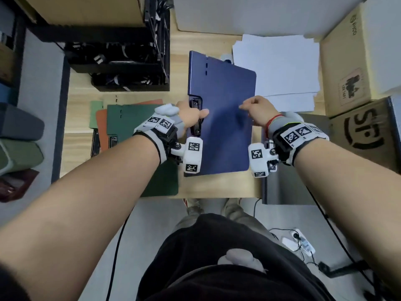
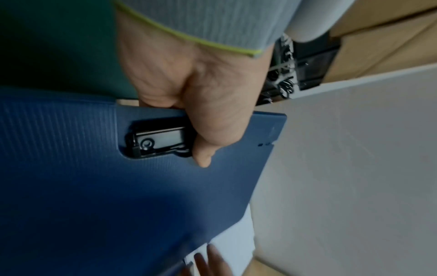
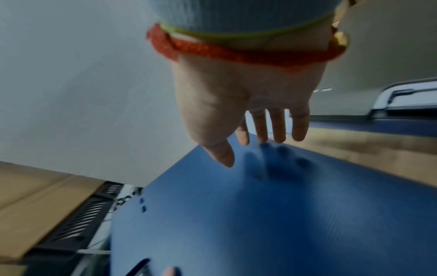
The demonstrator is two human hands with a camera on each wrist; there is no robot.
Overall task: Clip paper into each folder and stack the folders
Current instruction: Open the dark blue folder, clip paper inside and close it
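Observation:
A closed blue folder (image 1: 225,135) lies lengthwise in the middle of the wooden desk (image 1: 217,187). My left hand (image 1: 193,115) grips its left edge at the black metal clip (image 1: 196,122). The thumb lies on the cover and the fingers curl under the edge, as the left wrist view shows for the hand (image 2: 196,119) and clip (image 2: 158,140). My right hand (image 1: 255,109) touches the cover near its right edge with straight fingertips (image 3: 279,130) on the folder (image 3: 260,224). A pile of white paper (image 1: 277,70) lies at the back right.
Dark green (image 1: 138,127), orange (image 1: 102,127) and light green folders overlap on the left of the desk. A grey folder (image 1: 286,187) lies under my right wrist. A black crate of cables (image 1: 121,68) stands at the back left, and cardboard boxes (image 1: 351,83) stand on the right.

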